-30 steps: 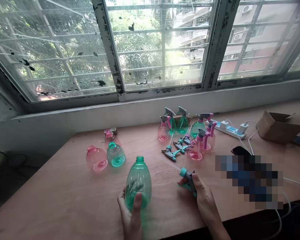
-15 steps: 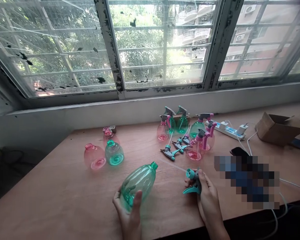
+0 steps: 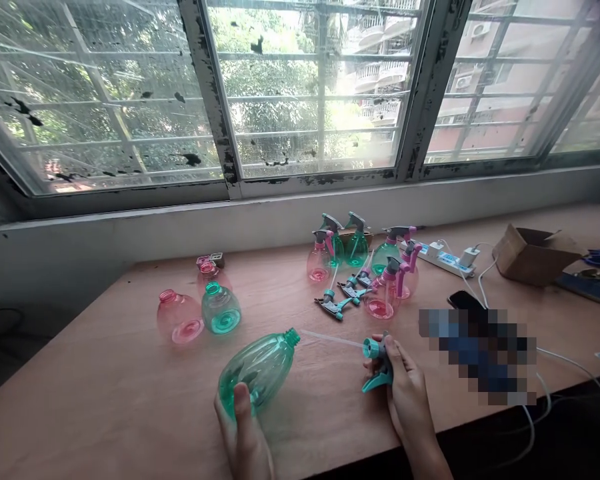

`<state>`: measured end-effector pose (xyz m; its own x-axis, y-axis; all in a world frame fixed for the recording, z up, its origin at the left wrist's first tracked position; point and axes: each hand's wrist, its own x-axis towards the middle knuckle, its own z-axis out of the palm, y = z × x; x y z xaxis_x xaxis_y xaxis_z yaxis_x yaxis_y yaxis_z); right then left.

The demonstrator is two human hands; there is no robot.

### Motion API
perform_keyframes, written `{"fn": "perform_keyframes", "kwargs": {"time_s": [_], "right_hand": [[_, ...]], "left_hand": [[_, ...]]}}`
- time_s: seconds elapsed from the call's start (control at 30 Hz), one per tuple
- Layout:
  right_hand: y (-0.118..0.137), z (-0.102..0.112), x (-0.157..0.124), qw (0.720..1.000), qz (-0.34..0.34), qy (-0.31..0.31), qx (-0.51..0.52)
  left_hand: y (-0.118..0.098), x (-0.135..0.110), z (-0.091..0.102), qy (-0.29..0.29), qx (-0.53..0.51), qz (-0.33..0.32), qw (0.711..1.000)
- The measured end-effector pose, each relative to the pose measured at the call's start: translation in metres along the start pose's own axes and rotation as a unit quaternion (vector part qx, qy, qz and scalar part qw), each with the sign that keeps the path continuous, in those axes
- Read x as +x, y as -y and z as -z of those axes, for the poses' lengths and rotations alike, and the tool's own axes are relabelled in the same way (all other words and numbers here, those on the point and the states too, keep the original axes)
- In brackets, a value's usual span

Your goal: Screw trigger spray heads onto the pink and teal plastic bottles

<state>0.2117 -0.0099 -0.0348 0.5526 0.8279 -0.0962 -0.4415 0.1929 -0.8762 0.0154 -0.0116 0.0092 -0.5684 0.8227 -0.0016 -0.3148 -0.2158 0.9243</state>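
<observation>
My left hand point(image 3: 243, 433) grips the base of a clear green bottle point(image 3: 257, 370), tilted so its open neck points right. My right hand point(image 3: 405, 390) is closed on a teal and grey spray trigger head point(image 3: 377, 363). Its thin dip tube point(image 3: 330, 339) reaches left, with the tip just at the bottle's neck. Both are held low over the wooden table point(image 3: 105, 400).
Two empty bottles, pink point(image 3: 177, 319) and green point(image 3: 220, 310), stand at the left. Several assembled spray bottles point(image 3: 375, 267) and loose trigger heads point(image 3: 343, 299) sit at the back. A power strip point(image 3: 443, 259), phone point(image 3: 463, 300), cardboard box point(image 3: 530, 253) and cables lie at right.
The green bottle has gone from upright to tilted with its neck to the right. My right hand lifted the trigger head and turned its tube toward the neck.
</observation>
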Motion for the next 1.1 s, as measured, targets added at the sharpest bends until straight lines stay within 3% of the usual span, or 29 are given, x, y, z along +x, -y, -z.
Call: {"fn": "perform_keyframes", "kwargs": {"time_s": [0.13,0.4,0.53,0.67,0.83,1.0,1.1], "right_hand": [[-0.001,-0.001,0.001,1.000,-0.005,0.004,-0.005],[0.003,0.000,-0.006,0.987,0.011,0.113,-0.110],[0.002,-0.006,-0.015,0.979,-0.019,0.175,-0.107],[0.003,-0.013,-0.021,0.972,-0.057,0.194,-0.117],[0.010,-0.018,-0.026,0.957,-0.040,0.232,-0.168],[0.007,-0.020,-0.025,0.959,-0.013,0.216,-0.184],[0.005,-0.020,-0.025,0.962,-0.031,0.216,-0.164]], "left_hand": [[0.004,0.002,0.006,0.026,0.032,0.023,0.999],[0.003,-0.001,0.004,0.104,0.132,0.029,0.985],[0.005,-0.002,0.005,0.156,0.156,0.024,0.975],[0.006,0.000,0.007,0.133,0.136,0.045,0.981],[0.007,0.001,0.006,0.109,0.120,0.051,0.985],[0.007,0.001,0.006,0.133,0.128,0.062,0.981],[0.010,0.002,0.009,0.151,0.154,0.047,0.975]]}}
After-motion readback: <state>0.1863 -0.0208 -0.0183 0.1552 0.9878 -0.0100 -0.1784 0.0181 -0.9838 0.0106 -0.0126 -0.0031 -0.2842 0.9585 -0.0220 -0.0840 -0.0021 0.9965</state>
